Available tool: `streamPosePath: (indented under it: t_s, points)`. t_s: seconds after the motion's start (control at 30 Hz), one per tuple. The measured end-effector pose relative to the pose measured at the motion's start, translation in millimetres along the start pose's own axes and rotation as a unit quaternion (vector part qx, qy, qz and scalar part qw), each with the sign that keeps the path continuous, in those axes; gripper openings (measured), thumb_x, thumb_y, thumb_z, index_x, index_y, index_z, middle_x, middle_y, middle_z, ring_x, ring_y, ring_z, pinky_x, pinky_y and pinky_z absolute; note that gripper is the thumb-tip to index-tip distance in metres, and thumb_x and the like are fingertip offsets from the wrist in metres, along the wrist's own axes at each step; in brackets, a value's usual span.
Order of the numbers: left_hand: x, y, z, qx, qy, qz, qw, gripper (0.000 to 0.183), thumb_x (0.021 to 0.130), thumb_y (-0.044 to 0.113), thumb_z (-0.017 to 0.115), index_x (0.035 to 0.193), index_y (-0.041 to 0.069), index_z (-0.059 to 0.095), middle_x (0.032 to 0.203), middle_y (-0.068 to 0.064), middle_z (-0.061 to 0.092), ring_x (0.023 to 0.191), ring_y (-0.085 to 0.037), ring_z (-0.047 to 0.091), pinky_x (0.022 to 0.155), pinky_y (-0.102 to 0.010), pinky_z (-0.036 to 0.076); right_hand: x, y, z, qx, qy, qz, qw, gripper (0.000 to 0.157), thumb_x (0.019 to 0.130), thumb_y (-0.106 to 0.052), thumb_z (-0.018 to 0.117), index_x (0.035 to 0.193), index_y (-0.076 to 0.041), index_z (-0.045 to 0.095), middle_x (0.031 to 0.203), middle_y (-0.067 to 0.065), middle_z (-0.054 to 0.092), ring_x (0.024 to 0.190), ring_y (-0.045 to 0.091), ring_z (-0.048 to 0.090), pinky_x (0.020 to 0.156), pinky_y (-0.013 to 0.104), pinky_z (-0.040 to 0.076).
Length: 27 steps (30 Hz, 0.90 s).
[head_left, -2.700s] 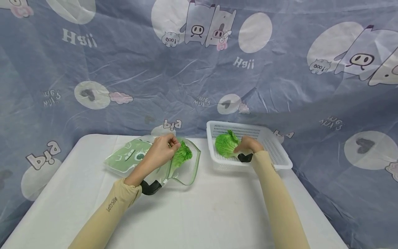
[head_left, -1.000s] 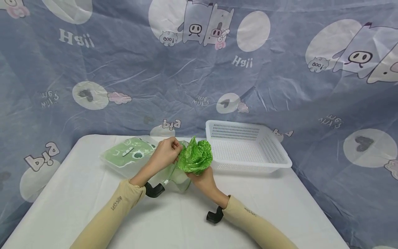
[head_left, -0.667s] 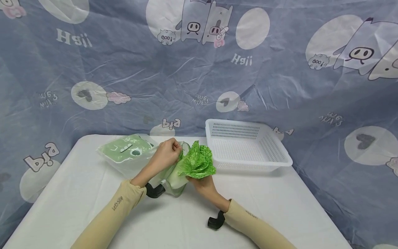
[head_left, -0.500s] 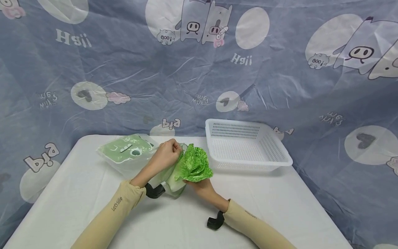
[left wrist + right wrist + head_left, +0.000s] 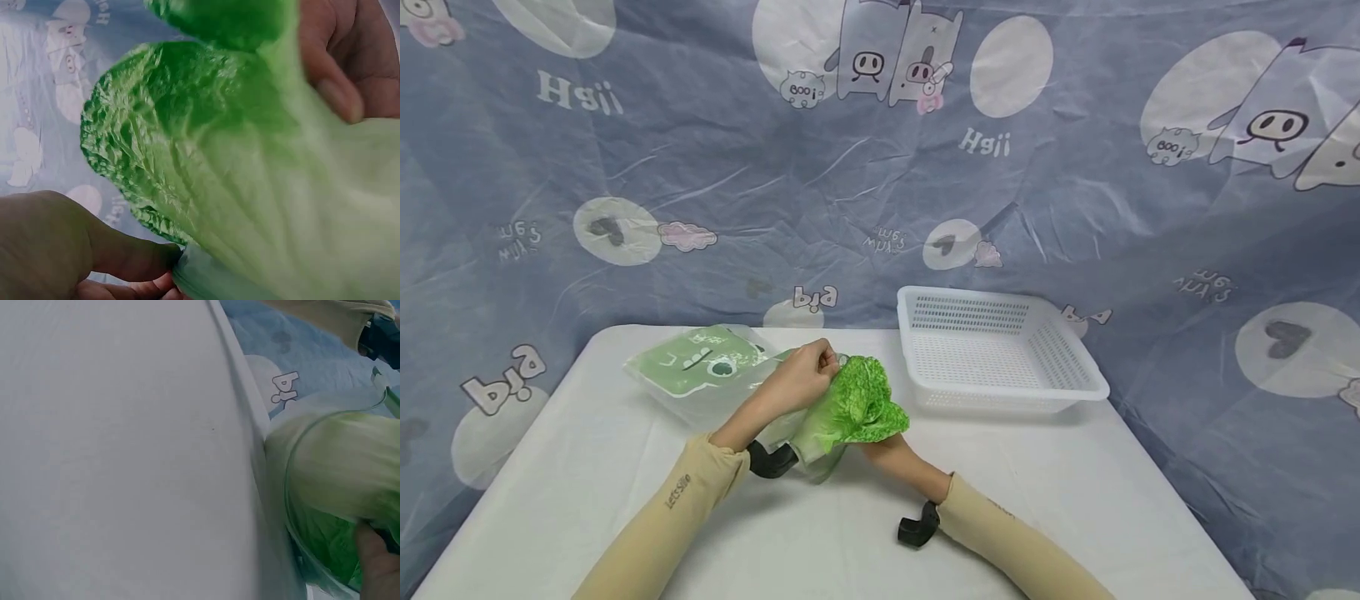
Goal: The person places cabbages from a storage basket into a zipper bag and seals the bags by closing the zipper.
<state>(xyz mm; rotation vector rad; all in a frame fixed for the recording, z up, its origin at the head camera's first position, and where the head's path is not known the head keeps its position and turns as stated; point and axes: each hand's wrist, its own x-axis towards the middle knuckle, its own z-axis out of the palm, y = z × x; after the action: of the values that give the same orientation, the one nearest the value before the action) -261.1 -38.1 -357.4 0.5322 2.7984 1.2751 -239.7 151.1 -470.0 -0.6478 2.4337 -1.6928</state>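
A clear zip bag [image 5: 703,371] with a green cartoon print lies on its side at the table's left. My left hand [image 5: 801,375] pinches the rim of its mouth, seen closely in the left wrist view, thumb against fingers. My right hand [image 5: 891,457] holds a green leafy Chinese cabbage [image 5: 865,400] from below. The cabbage's pale base [image 5: 350,456] points into the bag's mouth, while its crinkled leaves stick out to the right. In the right wrist view more green [image 5: 328,544] shows inside the bag. The leaves hide most of my right fingers in the head view.
A white perforated plastic basket [image 5: 1000,387] stands at the back right, with nothing in it. A white cloth covers the table [image 5: 880,533]. Behind it hangs a blue-grey patterned curtain [image 5: 820,183]. Black wrist mounts [image 5: 919,525] sit at both sleeves.
My right hand has lifted the cabbage out of the basket, carried it left to the bag and pushed its base into the mouth. My left hand keeps pinching the rim.
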Motion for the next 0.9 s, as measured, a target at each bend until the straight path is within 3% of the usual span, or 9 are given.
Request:
streamPosePath:
  t_s: [0.07, 0.1, 0.2, 0.3, 0.37, 0.6, 0.77, 0.9]
  points:
    - [-0.6, 1.2, 1.3, 0.009, 0.005, -0.005, 0.9999, 0.009, 0.096, 0.014, 0.053, 0.09, 0.008, 0.054, 0.075, -0.004, 0.051, 0.064, -0.017, 0.047, 0.061, -0.03, 0.041, 1, 0, -0.4, -0.019, -0.041, 0.001, 0.999, 0.057, 0.093, -0.003, 0.061, 0.142, 0.005, 0.034, 0.137, 0.022, 0.048, 0.128, 0.029, 0.047, 0.105, 0.026, 0.04]
    - [-1.8, 3.1, 1.5, 0.012, 0.008, -0.007, 0.9999, 0.01, 0.097, 0.014, 0.052, 0.089, 0.008, 0.054, 0.075, -0.004, 0.051, 0.064, -0.017, 0.048, 0.062, -0.03, 0.041, 2, 0, 0.2, -0.039, -0.055, 0.0, 0.998, 0.058, 0.094, -0.007, 0.06, 0.145, 0.001, 0.034, 0.138, 0.017, 0.049, 0.129, 0.028, 0.047, 0.106, 0.026, 0.04]
    - [-6.0, 10.2, 1.8, 0.016, 0.021, -0.007, 0.9996, 0.01, 0.097, 0.014, 0.052, 0.088, 0.008, 0.055, 0.074, -0.004, 0.053, 0.064, -0.017, 0.049, 0.062, -0.03, 0.042, 8, -2, 1.7, -0.031, -0.093, 0.022, 0.995, 0.059, 0.097, -0.018, 0.058, 0.148, -0.007, 0.032, 0.137, 0.01, 0.052, 0.124, 0.021, 0.052, 0.104, 0.029, 0.043]
    - [-10.2, 17.4, 0.8, 0.007, 0.027, -0.002, 0.9996, 0.011, 0.097, 0.014, 0.053, 0.088, 0.008, 0.056, 0.074, -0.004, 0.055, 0.063, -0.017, 0.051, 0.061, -0.03, 0.043, 13, -6, 2.9, -0.036, -0.103, 0.047, 0.993, 0.049, 0.098, -0.026, 0.054, 0.143, -0.012, 0.04, 0.114, 0.005, 0.061, 0.101, 0.012, 0.058, 0.089, 0.026, 0.049]
    - [-11.3, 19.0, 1.0, 0.005, 0.03, 0.005, 0.9995, 0.01, 0.096, 0.013, 0.053, 0.088, 0.007, 0.056, 0.074, -0.004, 0.056, 0.063, -0.016, 0.051, 0.06, -0.029, 0.043, 16, -10, 3.8, -0.028, -0.109, 0.059, 0.992, 0.044, 0.099, -0.027, 0.05, 0.14, -0.012, 0.042, 0.108, 0.004, 0.059, 0.095, 0.01, 0.056, 0.086, 0.024, 0.049]
    - [-15.9, 22.2, 6.1, 0.001, 0.023, 0.023, 0.9995, 0.01, 0.096, 0.011, 0.055, 0.086, 0.007, 0.057, 0.072, -0.004, 0.055, 0.059, -0.015, 0.049, 0.056, -0.028, 0.042, 19, -17, 9.2, 0.023, -0.1, 0.079, 0.992, 0.045, 0.104, -0.022, 0.035, 0.145, -0.003, 0.034, 0.138, 0.014, 0.049, 0.123, 0.024, 0.054, 0.096, 0.036, 0.051]
    - [-14.9, 21.5, 13.5, 0.001, 0.02, 0.056, 0.9982, 0.012, 0.097, 0.008, 0.051, 0.086, 0.006, 0.055, 0.068, -0.003, 0.051, 0.055, -0.013, 0.045, 0.051, -0.025, 0.039, 19, -27, 10.4, -0.04, -0.09, 0.063, 0.993, 0.046, 0.106, -0.029, 0.034, 0.145, -0.005, 0.036, 0.131, 0.013, 0.053, 0.105, 0.022, 0.061, 0.085, 0.039, 0.055]
    - [-12.4, 17.8, 16.7, -0.002, 0.036, 0.054, 0.9979, 0.012, 0.097, 0.008, 0.051, 0.086, 0.006, 0.054, 0.068, -0.003, 0.049, 0.055, -0.013, 0.044, 0.051, -0.025, 0.037, 20, -33, 10.4, -0.091, -0.113, 0.056, 0.988, 0.044, 0.105, -0.032, 0.034, 0.141, -0.008, 0.042, 0.118, 0.009, 0.06, 0.092, 0.025, 0.066, 0.08, 0.041, 0.056]
